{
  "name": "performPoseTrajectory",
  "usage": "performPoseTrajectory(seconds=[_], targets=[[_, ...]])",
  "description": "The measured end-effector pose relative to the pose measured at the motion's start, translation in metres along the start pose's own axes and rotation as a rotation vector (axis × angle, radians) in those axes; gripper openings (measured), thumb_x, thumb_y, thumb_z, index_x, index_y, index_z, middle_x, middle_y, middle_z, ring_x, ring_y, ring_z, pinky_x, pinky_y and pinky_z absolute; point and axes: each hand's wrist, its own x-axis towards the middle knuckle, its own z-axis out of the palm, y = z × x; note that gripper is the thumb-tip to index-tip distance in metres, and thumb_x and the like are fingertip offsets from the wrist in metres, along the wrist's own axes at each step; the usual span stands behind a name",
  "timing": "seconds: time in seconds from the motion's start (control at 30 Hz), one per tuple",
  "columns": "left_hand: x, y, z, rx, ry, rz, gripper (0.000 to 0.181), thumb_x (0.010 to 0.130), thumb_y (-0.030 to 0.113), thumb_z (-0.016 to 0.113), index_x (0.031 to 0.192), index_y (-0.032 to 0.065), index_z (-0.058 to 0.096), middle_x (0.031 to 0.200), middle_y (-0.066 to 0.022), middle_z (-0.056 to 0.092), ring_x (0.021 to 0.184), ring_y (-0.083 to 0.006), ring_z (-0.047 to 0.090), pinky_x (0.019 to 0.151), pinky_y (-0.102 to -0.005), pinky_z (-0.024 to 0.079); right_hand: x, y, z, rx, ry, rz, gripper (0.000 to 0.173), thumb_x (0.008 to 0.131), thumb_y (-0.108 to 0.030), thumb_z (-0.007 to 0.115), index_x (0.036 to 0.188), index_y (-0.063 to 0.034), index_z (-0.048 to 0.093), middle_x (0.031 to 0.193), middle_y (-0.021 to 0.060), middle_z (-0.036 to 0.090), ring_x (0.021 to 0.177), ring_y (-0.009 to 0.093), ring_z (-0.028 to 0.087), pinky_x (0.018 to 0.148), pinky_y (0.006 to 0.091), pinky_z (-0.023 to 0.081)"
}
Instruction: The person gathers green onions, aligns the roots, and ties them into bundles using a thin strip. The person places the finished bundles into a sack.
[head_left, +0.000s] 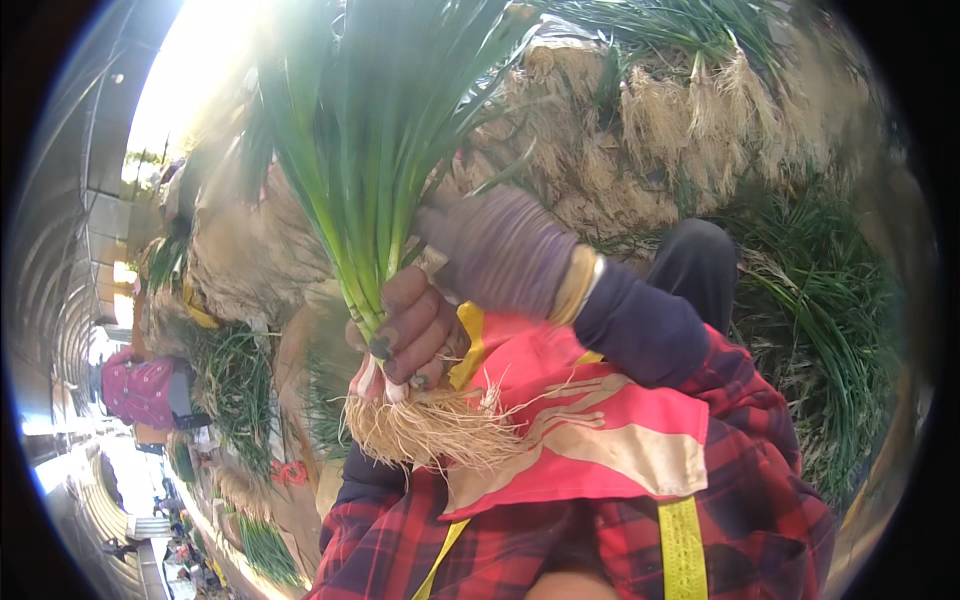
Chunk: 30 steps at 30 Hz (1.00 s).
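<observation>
My left hand (416, 330), ungloved and soiled, is closed around the lower stems of a bunch of green onions (364, 232). Their long green leaves rise away from me, while the pale bulbs and the tangle of tan roots (435, 431) hang below my fingers, over a pink and beige apron (555, 450). My right hand (499, 247), in a purplish knit glove, is beside the stems just above the left hand. It is motion-blurred, and its fingertips are partly hidden, so what it holds cannot be made out.
Rooted onions lie heaped (675, 127) beyond my hands. Loose green leaves (817, 330) are piled at right and more (232, 397) at left. A person in a maroon top (139, 386) is at far left under an arched roof. My bent knee (694, 262) shows beyond the right sleeve.
</observation>
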Motion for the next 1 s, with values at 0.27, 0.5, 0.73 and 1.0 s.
performPoseTrajectory(seconds=[0.27,0.5,0.73,1.0], targets=[[-0.024,0.014,0.003,0.277,0.421,-0.158,0.028,0.065,0.006,0.057,0.090,-0.0019,0.046,0.064,-0.0129,0.050,0.051,-0.0223,0.051,0.052,-0.0296,0.047,-0.017,0.023,-0.028,0.090,-0.353,-0.178,0.013,0.071,-0.016,0.054,0.082,-0.0086,0.055,0.057,0.0101,0.053,0.056,0.027,0.057,0.050,0.0349,0.045],[-0.040,0.064,0.011,0.952,1.039,-0.407,0.035,0.065,0.009,0.060,0.096,-0.0036,0.049,0.073,-0.0131,0.056,0.057,-0.0205,0.057,0.052,-0.0273,0.047,-0.062,0.120,-0.089,-0.586,-0.834,0.781,0.043,0.073,-0.030,0.057,0.111,-0.0102,0.051,0.099,0.0135,0.056,0.090,0.029,0.055,0.077,0.0340,0.044],[-0.033,0.113,0.007,1.546,1.409,-0.802,0.017,0.068,-0.002,0.058,0.085,-0.0010,0.054,0.065,-0.0102,0.058,0.044,-0.0152,0.054,0.035,-0.0246,0.044,-0.067,0.091,-0.037,0.050,-0.809,0.531,0.033,0.075,-0.028,0.054,0.101,-0.0077,0.057,0.085,0.0152,0.059,0.083,0.027,0.057,0.073,0.0346,0.044],[-0.055,0.177,0.043,2.784,1.194,-1.656,0.017,0.070,0.014,0.052,0.085,0.0061,0.055,0.084,-0.0156,0.059,0.082,-0.0327,0.057,0.071,-0.0395,0.045,-0.065,0.062,0.009,0.286,-0.947,0.382,0.032,0.076,-0.028,0.052,0.102,-0.0101,0.057,0.087,0.0121,0.060,0.083,0.028,0.057,0.073,0.0341,0.044]])
